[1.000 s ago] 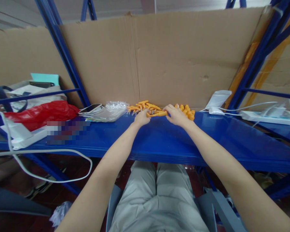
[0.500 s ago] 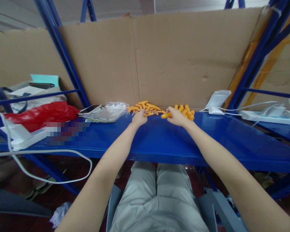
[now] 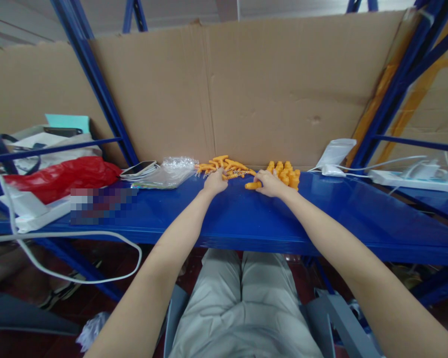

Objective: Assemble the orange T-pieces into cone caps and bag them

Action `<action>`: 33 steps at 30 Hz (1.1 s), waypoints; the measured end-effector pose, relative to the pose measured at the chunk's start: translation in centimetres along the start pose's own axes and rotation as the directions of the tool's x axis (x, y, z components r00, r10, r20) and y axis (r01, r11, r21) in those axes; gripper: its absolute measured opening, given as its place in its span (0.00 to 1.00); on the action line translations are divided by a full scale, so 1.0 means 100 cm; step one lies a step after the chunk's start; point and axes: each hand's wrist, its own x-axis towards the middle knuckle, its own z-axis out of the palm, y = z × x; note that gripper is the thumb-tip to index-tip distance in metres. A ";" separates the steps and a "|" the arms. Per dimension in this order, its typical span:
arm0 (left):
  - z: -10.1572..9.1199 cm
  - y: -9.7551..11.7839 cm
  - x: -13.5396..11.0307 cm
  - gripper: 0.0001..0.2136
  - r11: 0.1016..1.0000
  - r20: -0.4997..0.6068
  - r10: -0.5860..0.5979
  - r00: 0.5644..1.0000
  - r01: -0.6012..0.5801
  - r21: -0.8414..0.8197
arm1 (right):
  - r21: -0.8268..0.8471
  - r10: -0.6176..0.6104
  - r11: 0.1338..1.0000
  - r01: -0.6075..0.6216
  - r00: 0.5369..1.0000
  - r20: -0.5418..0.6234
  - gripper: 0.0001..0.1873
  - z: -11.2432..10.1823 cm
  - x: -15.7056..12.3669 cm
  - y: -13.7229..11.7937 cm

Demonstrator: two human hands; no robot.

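A heap of orange T-shaped plastic pieces [image 3: 224,164] lies at the back of the blue shelf [image 3: 246,219], against the cardboard. A second cluster of short orange pieces [image 3: 286,173] sits just to its right. My left hand [image 3: 215,182] rests at the near edge of the heap, fingers curled onto small orange parts. My right hand [image 3: 271,183] is closed on one orange piece [image 3: 252,185], whose end sticks out to the left, beside the right cluster.
A clear plastic bag [image 3: 169,171] and a phone [image 3: 139,168] lie left of the heap. Farther left are a red bag [image 3: 59,176] and white items. A white pouch [image 3: 336,151], cables and a power strip [image 3: 414,180] lie at the right. Blue rack posts flank the shelf.
My right hand has drawn one orange piece out of the heap and moved it slightly right and toward me. My left hand stayed at the heap's edge.
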 end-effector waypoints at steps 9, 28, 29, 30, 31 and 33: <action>0.000 0.000 0.000 0.15 1.000 0.000 0.013 1.000 -0.013 -0.014 | -0.019 0.029 0.999 -0.027 0.994 0.107 0.25 -0.005 -0.003 -0.005; 0.004 -0.002 0.002 0.14 0.999 -0.025 0.026 0.999 -0.026 -0.020 | 0.020 0.068 0.997 -0.070 0.996 0.065 0.21 -0.008 -0.005 -0.006; 0.004 -0.002 0.002 0.14 1.000 -0.025 0.025 0.999 -0.025 -0.019 | 0.018 0.063 0.998 -0.063 0.997 0.050 0.20 -0.007 -0.005 -0.004; 0.004 -0.003 0.002 0.14 1.000 -0.024 0.023 0.999 -0.023 -0.016 | 0.013 0.061 0.998 -0.061 0.997 0.038 0.19 -0.007 -0.005 -0.002; 0.004 -0.003 0.002 0.14 1.000 -0.023 0.022 0.999 -0.023 -0.011 | 0.008 0.060 0.998 -0.061 0.998 0.029 0.19 -0.006 -0.005 -0.001; 0.004 -0.003 0.002 0.14 1.000 -0.025 0.026 0.999 -0.026 -0.003 | -0.003 0.064 0.998 -0.064 0.998 0.016 0.19 -0.005 -0.004 0.002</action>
